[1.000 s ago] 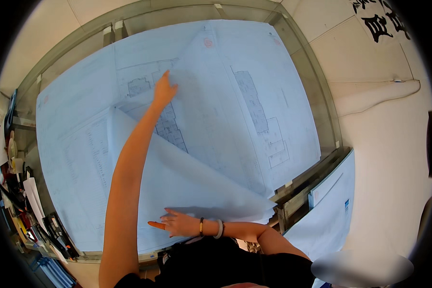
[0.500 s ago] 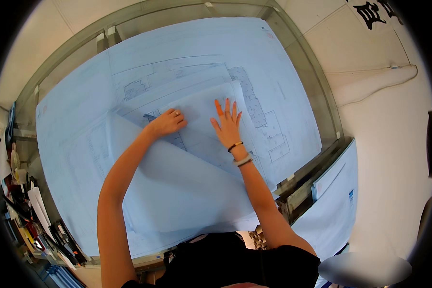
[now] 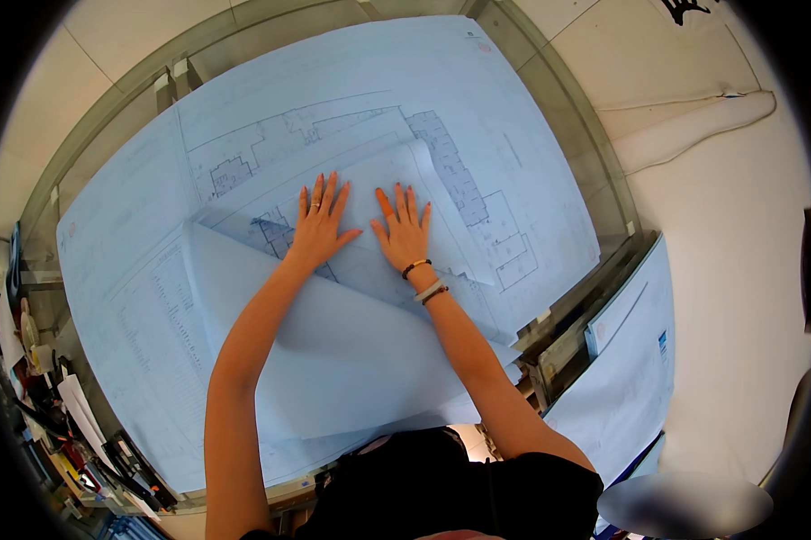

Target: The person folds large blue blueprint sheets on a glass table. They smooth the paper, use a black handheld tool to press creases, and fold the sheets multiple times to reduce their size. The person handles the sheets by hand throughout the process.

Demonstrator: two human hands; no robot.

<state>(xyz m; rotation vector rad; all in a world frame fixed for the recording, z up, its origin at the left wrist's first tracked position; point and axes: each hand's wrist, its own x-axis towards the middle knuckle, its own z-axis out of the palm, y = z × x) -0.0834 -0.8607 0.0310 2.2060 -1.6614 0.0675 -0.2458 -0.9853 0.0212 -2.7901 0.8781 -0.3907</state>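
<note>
A glass worktop (image 3: 563,117) carries large blue drawing sheets. The left hand (image 3: 320,225) and right hand (image 3: 404,229) lie flat, fingers spread, grasping nothing, on a folded-over sheet (image 3: 369,270) at the centre. A loose sheet (image 3: 635,369) lies at 4 o'clock.

Bright even daylight; sharp centre; fisheye-bent, black-vignetted rim

drawing sheets (image 3: 351,90): pale blue, dark line plans | table (image 3: 594,171): grey-green glass | floor (image 3: 729,225): cream
</note>
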